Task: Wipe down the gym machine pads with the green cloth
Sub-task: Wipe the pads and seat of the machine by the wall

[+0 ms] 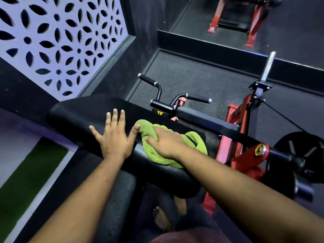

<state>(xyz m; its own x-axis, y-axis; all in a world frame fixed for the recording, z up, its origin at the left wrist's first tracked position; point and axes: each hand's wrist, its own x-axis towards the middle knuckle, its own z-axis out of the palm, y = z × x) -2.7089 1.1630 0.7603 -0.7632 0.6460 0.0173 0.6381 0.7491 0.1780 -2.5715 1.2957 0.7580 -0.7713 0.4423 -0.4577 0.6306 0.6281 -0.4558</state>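
Two hands [114, 137] [164, 142], one green cloth [192, 142], one black pad [78, 116].

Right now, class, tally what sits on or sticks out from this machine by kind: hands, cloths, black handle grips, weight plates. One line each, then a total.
Hands: 2, left hand flat on the pad, right hand on the cloth
Green cloth: 1
Black handle grips: 2
Weight plate: 1
Total: 6
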